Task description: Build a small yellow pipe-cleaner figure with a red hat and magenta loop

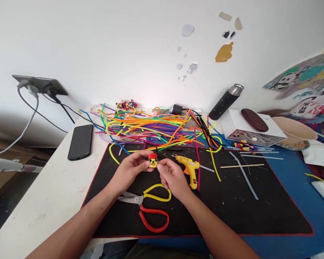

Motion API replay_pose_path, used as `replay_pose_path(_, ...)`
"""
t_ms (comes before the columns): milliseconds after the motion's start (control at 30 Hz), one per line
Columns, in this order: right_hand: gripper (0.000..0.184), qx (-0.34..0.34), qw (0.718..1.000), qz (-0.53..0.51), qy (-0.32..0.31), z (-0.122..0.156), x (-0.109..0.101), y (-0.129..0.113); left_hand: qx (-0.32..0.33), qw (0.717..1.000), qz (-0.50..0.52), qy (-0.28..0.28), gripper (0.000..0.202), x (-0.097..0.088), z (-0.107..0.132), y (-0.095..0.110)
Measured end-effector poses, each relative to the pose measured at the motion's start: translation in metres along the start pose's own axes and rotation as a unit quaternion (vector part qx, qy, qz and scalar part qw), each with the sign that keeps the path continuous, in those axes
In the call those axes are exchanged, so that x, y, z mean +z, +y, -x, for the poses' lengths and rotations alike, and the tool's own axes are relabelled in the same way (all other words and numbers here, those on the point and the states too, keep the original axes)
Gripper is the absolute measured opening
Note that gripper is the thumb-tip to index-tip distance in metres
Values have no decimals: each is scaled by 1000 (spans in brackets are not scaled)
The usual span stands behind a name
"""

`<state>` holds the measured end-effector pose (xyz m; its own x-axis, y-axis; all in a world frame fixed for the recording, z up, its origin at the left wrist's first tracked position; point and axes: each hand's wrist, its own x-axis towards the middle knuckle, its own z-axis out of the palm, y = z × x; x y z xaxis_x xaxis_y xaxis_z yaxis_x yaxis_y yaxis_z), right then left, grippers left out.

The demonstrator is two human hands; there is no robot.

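Observation:
A small yellow figure head with a red top and dark eyes [152,160] is held up above the black mat. My left hand [133,166] pinches it from the left side, thumb across its edge. My right hand [172,176] has its fingers closed at the lower right edge of the head; whether it grips something tiny there is hidden. Below the hands lie scissors [138,200] with one yellow and one red handle, blades apart. A yellow hot glue gun [190,169] rests just right of my right hand, a clear glue stick behind it.
Many coloured pipe cleaners [151,127] are heaped along the wall. A phone [81,142] lies at left; a black flask [226,102] leans at the back right beside a white box [232,126]. Glue sticks [244,176] lie on the black mat [259,216].

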<state>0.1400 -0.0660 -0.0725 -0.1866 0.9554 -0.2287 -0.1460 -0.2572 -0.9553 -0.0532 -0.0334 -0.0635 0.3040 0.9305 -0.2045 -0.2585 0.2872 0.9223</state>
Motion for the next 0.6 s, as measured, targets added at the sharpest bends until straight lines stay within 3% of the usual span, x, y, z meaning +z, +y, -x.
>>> replay_pose_path(600, 45, -2, 1000, 16, 9, 0, 3, 1, 7, 999, -37, -8, 42, 2, 2, 3)
